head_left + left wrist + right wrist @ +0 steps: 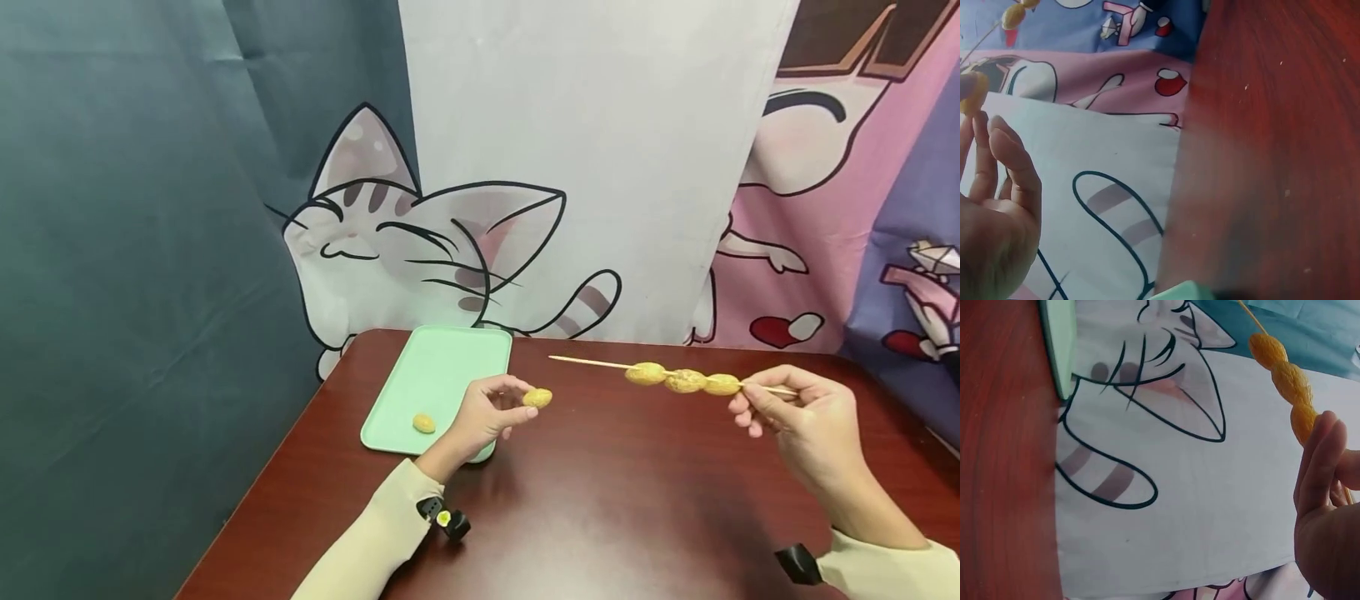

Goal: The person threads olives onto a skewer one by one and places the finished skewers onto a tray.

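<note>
My right hand (813,421) pinches the blunt end of a thin wooden skewer (588,361), its bare pointed tip reaching left over the table. Three yellow, oval, potato-like balls (686,382) are threaded side by side on it, the nearest right at the fingertips. Between the thumb and fingers of my left hand (483,412) is another potato-like ball (537,398), apart from the skewer tip. One more yellow ball (423,423) lies on the pale green tray (450,367), at its near end. In the right wrist view the threaded balls (1291,382) look golden and wrinkled.
The tray rests on a dark red wooden table (600,500), toward its far left. Behind the table hang printed cloths with a cartoon cat (390,225). A black wrist camera (453,523) is strapped to the left sleeve, another (798,564) to the right.
</note>
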Motion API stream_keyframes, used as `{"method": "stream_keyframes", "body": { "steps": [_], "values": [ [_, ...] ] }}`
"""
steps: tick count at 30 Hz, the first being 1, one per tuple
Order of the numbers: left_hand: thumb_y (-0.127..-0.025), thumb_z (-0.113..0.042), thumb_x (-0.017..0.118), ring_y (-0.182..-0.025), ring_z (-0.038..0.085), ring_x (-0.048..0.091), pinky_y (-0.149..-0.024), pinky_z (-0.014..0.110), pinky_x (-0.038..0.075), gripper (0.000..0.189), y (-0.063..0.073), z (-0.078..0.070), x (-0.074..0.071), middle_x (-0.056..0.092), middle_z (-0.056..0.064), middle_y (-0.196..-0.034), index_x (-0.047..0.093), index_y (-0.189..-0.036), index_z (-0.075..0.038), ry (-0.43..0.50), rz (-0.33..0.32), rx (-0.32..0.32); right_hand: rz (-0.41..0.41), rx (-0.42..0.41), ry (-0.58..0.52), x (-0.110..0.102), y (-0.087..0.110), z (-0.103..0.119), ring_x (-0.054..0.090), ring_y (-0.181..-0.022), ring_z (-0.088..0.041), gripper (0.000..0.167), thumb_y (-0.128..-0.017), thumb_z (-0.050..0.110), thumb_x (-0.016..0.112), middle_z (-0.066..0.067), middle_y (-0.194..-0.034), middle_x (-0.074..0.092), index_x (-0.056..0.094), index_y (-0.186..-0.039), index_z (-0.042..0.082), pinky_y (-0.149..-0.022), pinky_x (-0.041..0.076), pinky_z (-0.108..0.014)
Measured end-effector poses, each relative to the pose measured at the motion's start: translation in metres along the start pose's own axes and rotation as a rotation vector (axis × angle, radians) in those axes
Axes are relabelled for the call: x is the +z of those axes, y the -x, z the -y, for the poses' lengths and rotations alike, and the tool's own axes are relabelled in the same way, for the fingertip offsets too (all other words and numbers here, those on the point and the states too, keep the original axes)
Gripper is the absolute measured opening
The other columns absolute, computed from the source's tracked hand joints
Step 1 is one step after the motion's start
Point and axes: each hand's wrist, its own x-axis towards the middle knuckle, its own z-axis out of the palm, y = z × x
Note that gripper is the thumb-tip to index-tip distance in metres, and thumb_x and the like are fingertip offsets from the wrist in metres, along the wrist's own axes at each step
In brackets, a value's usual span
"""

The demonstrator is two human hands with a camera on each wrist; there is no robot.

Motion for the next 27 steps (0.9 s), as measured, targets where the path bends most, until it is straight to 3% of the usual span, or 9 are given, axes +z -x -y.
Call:
{"method": "stream_keyframes", "body": {
  "steps": [4, 8, 11, 18, 27],
  "values": [
    [-0.082, -0.002, 0.079, -0.057, 0.01, 0.058, -0.042, 0.024, 0.043, 0.032, -0.003, -0.005, 0.002, 0.07, 0.004, -0.083, 0.065, -0.108, 0.011, 0.025, 0.01, 0.026, 0.011, 0.025, 0.076, -0.004, 0.005, -0.004, 0.07, -0.056, -0.016, 0.031, -0.086, -0.033, 0.04, -0.017, -0.069, 0.071, 0.064, -0.086, -0.013, -0.046, 0.053, -0.022],
    [-0.082, -0.001, 0.078, -0.063, 0.009, 0.066, -0.042, 0.025, 0.046, 0.033, -0.003, -0.009, 0.001, 0.072, 0.002, -0.08, 0.063, -0.107, 0.014, 0.061, 0.008, 0.029, 0.027, 0.04, 0.119, -0.003, 0.008, -0.007, 0.069, -0.056, -0.015, 0.029, -0.086, -0.032, 0.043, -0.016, -0.069, 0.071, 0.064, -0.085, -0.013, -0.046, 0.053, -0.022],
    [-0.084, 0.002, 0.074, -0.061, 0.009, 0.066, -0.042, 0.024, 0.046, 0.029, -0.002, -0.012, -0.001, 0.071, -0.001, -0.077, 0.063, -0.108, 0.014, 0.057, -0.004, 0.031, 0.024, 0.04, 0.123, -0.002, 0.008, -0.009, 0.069, -0.056, -0.015, 0.028, -0.087, -0.032, 0.043, -0.016, -0.069, 0.071, 0.064, -0.085, -0.013, -0.046, 0.053, -0.022],
    [-0.084, 0.003, 0.073, -0.058, 0.009, 0.065, -0.042, 0.022, 0.045, 0.03, -0.002, -0.013, -0.003, 0.072, -0.004, -0.089, 0.064, -0.11, 0.014, 0.044, -0.066, 0.033, 0.009, 0.031, 0.132, -0.006, 0.011, -0.009, 0.069, -0.056, -0.015, 0.029, -0.087, -0.032, 0.043, -0.015, -0.069, 0.071, 0.064, -0.085, -0.012, -0.045, 0.052, -0.022],
    [-0.085, 0.004, 0.072, -0.055, 0.007, 0.062, -0.042, 0.022, 0.044, 0.029, -0.001, -0.013, -0.004, 0.072, -0.004, -0.09, 0.063, -0.11, 0.016, 0.044, -0.05, 0.034, 0.009, 0.036, 0.158, -0.007, 0.012, -0.009, 0.069, -0.056, -0.014, 0.027, -0.087, -0.031, 0.044, -0.014, -0.069, 0.071, 0.064, -0.085, -0.012, -0.045, 0.052, -0.022]
  ]
}}
